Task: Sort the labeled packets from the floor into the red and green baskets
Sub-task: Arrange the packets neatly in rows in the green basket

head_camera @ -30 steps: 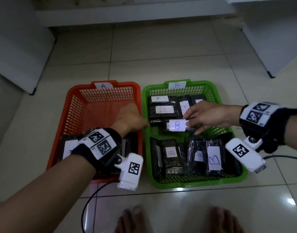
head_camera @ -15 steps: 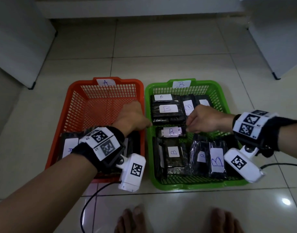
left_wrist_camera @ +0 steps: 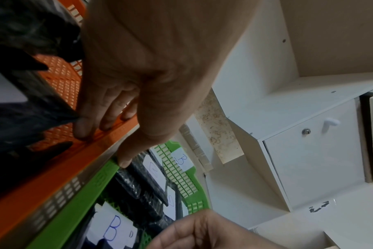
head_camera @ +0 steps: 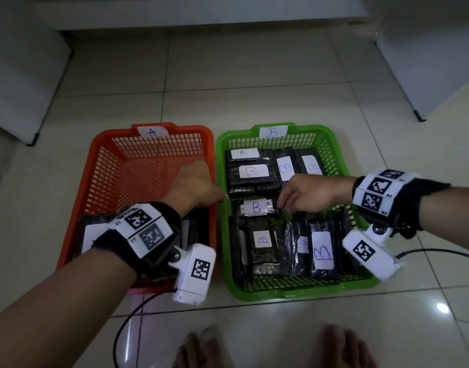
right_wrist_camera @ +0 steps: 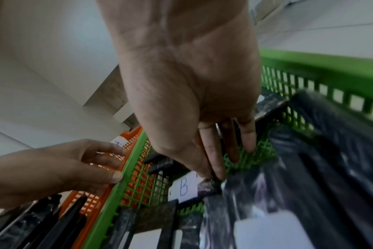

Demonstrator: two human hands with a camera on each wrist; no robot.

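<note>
We see a domestic or office interior: a glossy tiled floor (head_camera: 241, 75), white laminate cabinets (head_camera: 23, 75), and a lockable cupboard door (left_wrist_camera: 315, 151) with knob; the person stands on bare feet (head_camera: 201, 349).

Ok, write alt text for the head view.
The right hand pinches a packet labeled B in the green basket, among other B packets. The left hand rests on the red basket, which is labeled A.
</note>
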